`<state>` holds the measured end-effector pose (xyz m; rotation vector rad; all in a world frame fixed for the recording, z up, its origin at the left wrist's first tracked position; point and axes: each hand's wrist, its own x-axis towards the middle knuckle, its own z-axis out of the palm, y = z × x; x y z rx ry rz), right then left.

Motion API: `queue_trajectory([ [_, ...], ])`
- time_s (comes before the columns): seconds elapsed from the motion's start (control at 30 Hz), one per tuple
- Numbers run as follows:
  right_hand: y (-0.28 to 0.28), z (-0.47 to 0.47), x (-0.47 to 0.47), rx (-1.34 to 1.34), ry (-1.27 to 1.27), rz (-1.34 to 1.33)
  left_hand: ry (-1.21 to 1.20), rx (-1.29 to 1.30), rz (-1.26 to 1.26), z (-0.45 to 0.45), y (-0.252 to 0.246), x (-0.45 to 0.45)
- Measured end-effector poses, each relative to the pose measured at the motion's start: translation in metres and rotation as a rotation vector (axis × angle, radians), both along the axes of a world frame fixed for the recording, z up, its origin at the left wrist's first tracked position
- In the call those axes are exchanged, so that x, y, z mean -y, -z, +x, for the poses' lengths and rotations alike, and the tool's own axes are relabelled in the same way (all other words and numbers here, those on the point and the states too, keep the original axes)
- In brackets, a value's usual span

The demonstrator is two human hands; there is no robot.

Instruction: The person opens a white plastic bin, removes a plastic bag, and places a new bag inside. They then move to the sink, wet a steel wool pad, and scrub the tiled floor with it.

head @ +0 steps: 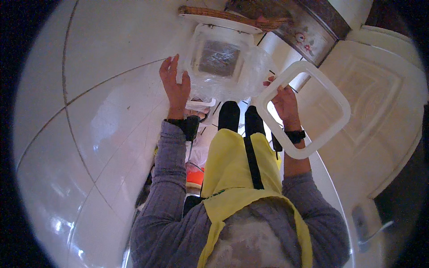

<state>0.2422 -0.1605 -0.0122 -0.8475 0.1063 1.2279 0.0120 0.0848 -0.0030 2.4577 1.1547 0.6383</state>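
Observation:
My right hand (286,102) grips one side of a white, rounded-square plastic frame (303,152), which looks like a lid rim with an open middle. My left hand (175,82) is raised with its fingers apart and holds nothing. Between my hands lies a square, translucent white container (196,47) with a dark square area (219,57) in its middle. Clear plastic wrap (259,65) spreads loosely around the container's near and right sides. My left hand is just left of the wrap; whether it touches is unclear.
White tiled wall (110,100) runs along the left. A wooden strip (214,13) lies beyond the container. A floral panel (301,38) is at the upper right, and a cream panelled door (368,97) stands at the right. A smaller white tray (202,102) shows below my left hand.

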Motion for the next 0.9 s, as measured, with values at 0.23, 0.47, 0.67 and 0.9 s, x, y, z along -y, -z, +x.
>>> queue_trajectory([
  [0.23, -0.003, 0.001, -0.004, 0.104, -0.081, 0.011, -0.608, 0.165, -1.314, -0.004, 0.004, 0.046],
  [0.47, -0.016, -0.007, -0.013, 0.13, -0.089, 0.081, -0.459, 0.966, -1.561, 0.016, 0.007, 0.04],
  [0.67, -0.008, -0.009, -0.007, 0.094, -0.076, 0.035, -0.576, 1.084, -1.607, 0.002, 0.025, 0.049],
  [0.9, 0.021, -0.016, 0.018, -0.031, -0.03, -0.027, -0.721, 1.504, -1.611, 0.011, 0.081, 0.116],
])
